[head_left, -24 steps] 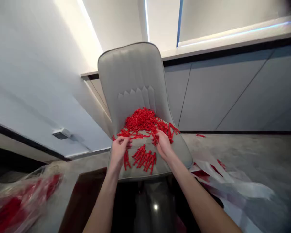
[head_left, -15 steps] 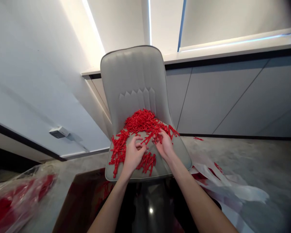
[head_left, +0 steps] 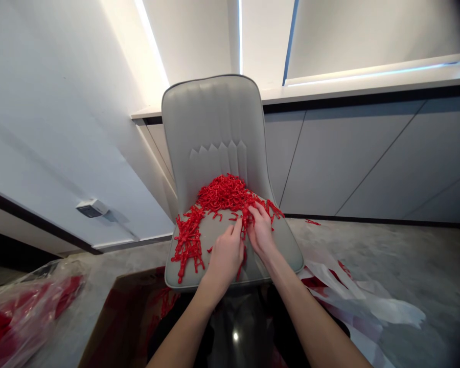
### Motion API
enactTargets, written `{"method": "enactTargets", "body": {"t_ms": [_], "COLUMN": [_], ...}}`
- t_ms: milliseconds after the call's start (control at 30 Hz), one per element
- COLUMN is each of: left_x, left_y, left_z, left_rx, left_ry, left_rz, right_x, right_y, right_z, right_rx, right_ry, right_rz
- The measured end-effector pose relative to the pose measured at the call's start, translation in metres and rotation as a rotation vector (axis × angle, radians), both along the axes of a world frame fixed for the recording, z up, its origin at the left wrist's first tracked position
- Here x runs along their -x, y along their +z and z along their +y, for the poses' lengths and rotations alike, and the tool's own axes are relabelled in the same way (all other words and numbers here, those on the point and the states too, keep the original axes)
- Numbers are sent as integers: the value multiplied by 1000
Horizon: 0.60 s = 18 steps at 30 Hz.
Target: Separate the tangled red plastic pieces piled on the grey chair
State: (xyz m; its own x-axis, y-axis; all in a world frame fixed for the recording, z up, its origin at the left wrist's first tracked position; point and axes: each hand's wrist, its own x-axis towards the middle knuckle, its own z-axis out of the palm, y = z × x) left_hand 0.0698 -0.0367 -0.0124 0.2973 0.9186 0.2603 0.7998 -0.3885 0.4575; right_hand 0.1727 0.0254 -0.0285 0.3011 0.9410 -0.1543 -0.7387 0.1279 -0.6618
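A big heap of small red plastic figures (head_left: 224, 193) lies against the back of a grey padded chair (head_left: 214, 117), on its seat. My right hand (head_left: 260, 230) is closed around red figures at the right end of the heap. From the left, my left hand (head_left: 226, 253) meets it, its fingertips pinching at the same red figure (head_left: 246, 220). More figures, partly hidden, lie beneath my left hand. Another cluster of red figures (head_left: 188, 240) spreads along the left side of the seat.
On the floor at left are a clear plastic bag (head_left: 34, 312) with red contents and an open cardboard box (head_left: 111, 317) holding red pieces. White plastic wrapping (head_left: 368, 301) lies at right, near a stray red piece (head_left: 313, 222). Grey cabinets (head_left: 348, 158) stand behind.
My left hand has moved right and forward, closing its fingers at the figure by my right hand. My right hand stays nearly in place.
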Motion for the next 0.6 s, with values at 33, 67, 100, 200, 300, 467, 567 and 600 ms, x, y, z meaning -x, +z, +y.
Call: {"method": "enactTargets", "body": {"t_ms": [33,67,100,200,300,467,567,600], "left_x": [-3,-5,-7,-9,-7,-3,-1,1], "left_y": [0,0,1,2,5,9,8,8], "left_z": [-3,-5,-6,-7,-3,4,8,9], "left_rx": [-4,-5,-4,10,0,10,44,69], "left_ry": [1,-1,-6,-7,69,155,144,152], "left_rz": [7,-4,-33,-195,-317,-479,-624,-664], "right_x": [0,0,0,0,3,11,14,14], "right_y": [-1,-2,-2,2,8,11,11,11], "right_z": [0,0,-1,-6,-14,-22,-22,-22], "right_rx": [0,0,0,-11,-28,-48,-42,-41], "right_ry": [-14,-25,-28,25,74,73,48,55], "right_rz": [-20,-37,-48,-41,-15,-80,-124,-124]}}
